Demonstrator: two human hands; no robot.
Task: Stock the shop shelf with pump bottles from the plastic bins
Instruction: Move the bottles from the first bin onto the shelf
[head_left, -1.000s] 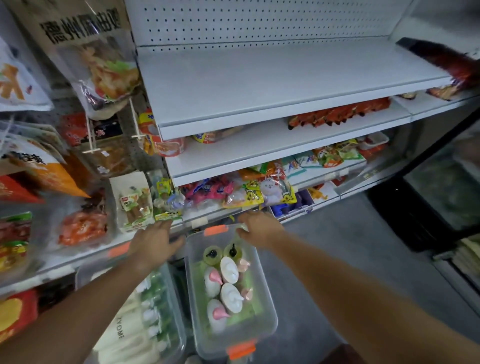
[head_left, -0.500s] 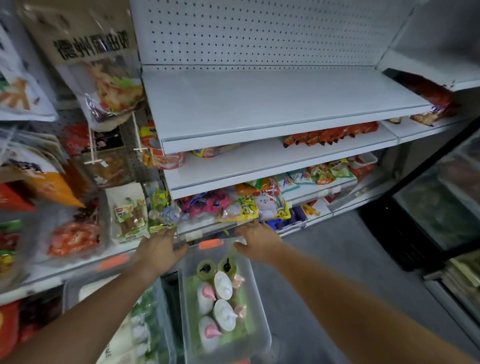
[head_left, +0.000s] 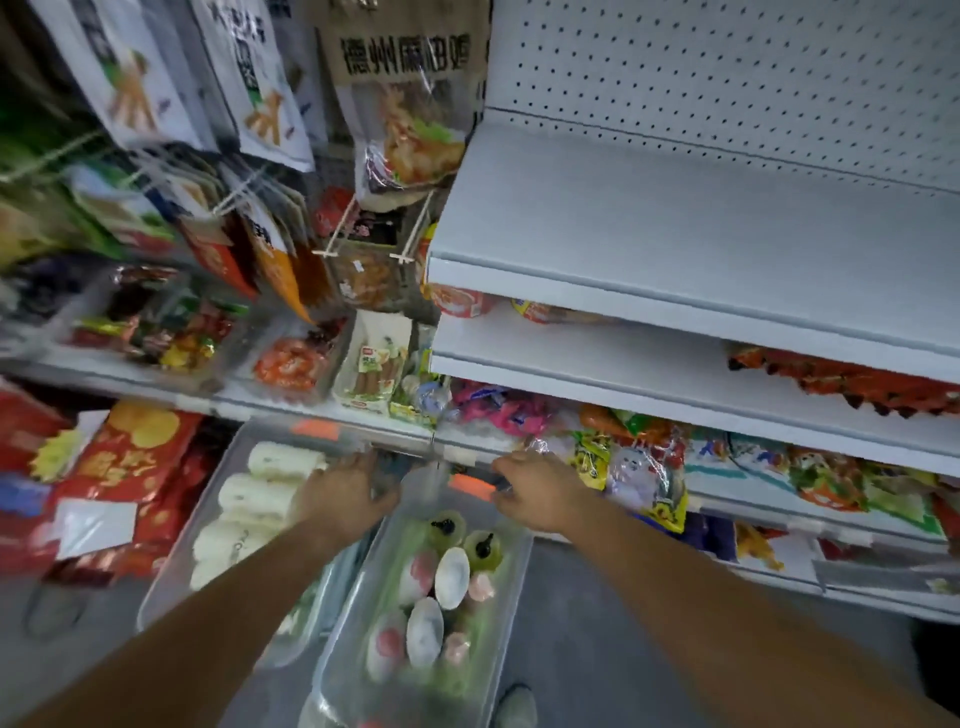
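A clear plastic bin (head_left: 514, 587) with orange latches sits low in front of me. It holds several pump bottles (head_left: 452, 577), white, pink-capped and green ones, lying packed together. My left hand (head_left: 348, 493) grips the bin's far left corner. At the far right corner, beside the orange latch (head_left: 470, 486), my right hand (head_left: 540, 493) grips the rim. A second clear bin (head_left: 208, 499) to the left holds several white bottles (head_left: 254, 496). The bare white shelf (head_left: 675, 218) is up at the right, with a pegboard back.
Snack packets fill the lower shelves (head_left: 649, 467) just beyond the bins. Hanging packets (head_left: 405, 119) crowd the left rack at head height. Red packs (head_left: 130, 457) lie at the lower left. Grey floor (head_left: 597, 649) shows to the right of the bin.
The view has swung left and tilted, so the bare shelf now sits at the upper right. Both hands stay at the far end of the bin.
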